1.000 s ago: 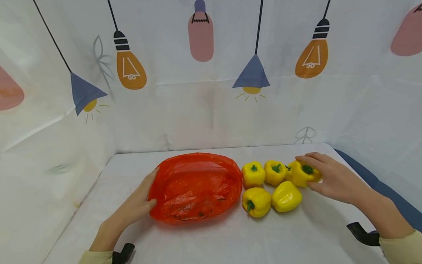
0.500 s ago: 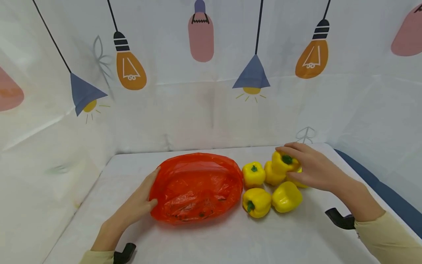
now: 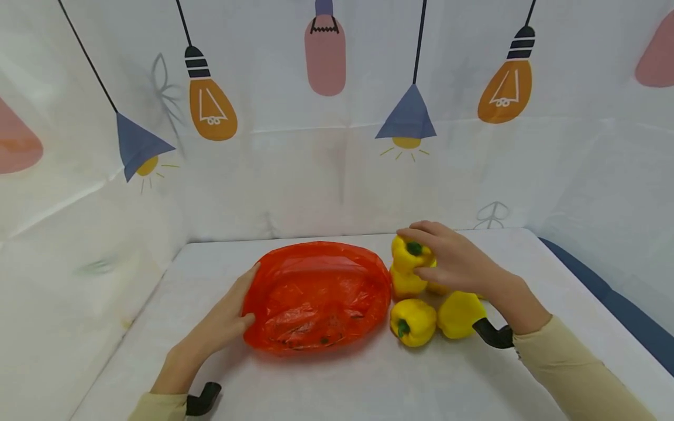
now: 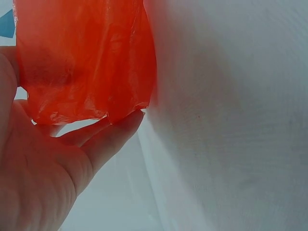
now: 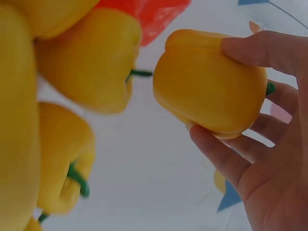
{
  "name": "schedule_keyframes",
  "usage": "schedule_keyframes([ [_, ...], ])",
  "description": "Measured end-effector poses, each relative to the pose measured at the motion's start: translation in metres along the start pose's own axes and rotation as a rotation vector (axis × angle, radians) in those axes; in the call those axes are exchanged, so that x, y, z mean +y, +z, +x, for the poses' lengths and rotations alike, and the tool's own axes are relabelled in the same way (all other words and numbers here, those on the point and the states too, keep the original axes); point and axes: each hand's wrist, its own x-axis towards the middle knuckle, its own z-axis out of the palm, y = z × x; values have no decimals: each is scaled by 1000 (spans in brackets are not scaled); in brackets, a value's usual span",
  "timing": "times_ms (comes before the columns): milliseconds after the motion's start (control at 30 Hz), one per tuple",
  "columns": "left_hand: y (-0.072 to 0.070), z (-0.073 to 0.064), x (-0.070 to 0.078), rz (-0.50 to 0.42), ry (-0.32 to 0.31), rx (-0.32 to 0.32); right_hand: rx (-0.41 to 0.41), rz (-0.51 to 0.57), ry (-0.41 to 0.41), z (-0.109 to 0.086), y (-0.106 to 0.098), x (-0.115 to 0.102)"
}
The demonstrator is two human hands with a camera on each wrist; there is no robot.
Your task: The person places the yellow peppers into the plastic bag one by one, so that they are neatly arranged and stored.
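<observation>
In the head view, a red plastic bag (image 3: 318, 298) lies spread out on the table, its rim forming a wide oval. My left hand (image 3: 221, 327) holds it by its left end, thumb on the near side and fingers on the far side. My right hand (image 3: 460, 260) grips a yellow bell pepper (image 3: 412, 254), green stem towards the palm, raised above the others. In the right wrist view, thumb and fingertips wrap this pepper (image 5: 209, 84). Under it stands another yellow pepper (image 3: 408, 285), right beside the bag.
Two more yellow peppers sit in front, one by the bag (image 3: 413, 323) and one to its right (image 3: 457, 316). Others behind them are mostly hidden by my right hand. A white table (image 3: 358, 386) lies underneath, with a printed curtain (image 3: 337, 175) behind it.
My right hand has lifted the yellow bell pepper from the right end of the back row and carried it left, over the other peppers, towards the bag. My left hand stays at the bag.
</observation>
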Motion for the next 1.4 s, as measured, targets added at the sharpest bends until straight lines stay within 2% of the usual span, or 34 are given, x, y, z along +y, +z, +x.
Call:
schedule_keyframes([
  [100,2,1,0,-9,3,1,-26,9,-41,13,8,-9],
  [367,4,2,0,-2,3,2,-92,74,-75,44,38,-36],
  [667,5,3,1,1,6,2,-157,94,-182,73,76,-61],
  [833,5,2,2,6,9,1,-191,60,-210,89,93,-71],
  [1200,3,7,5,-4,-38,-24,-275,9,-176,120,125,-99],
  [1400,5,11,6,0,-9,-22,-278,26,-140,134,138,-112],
])
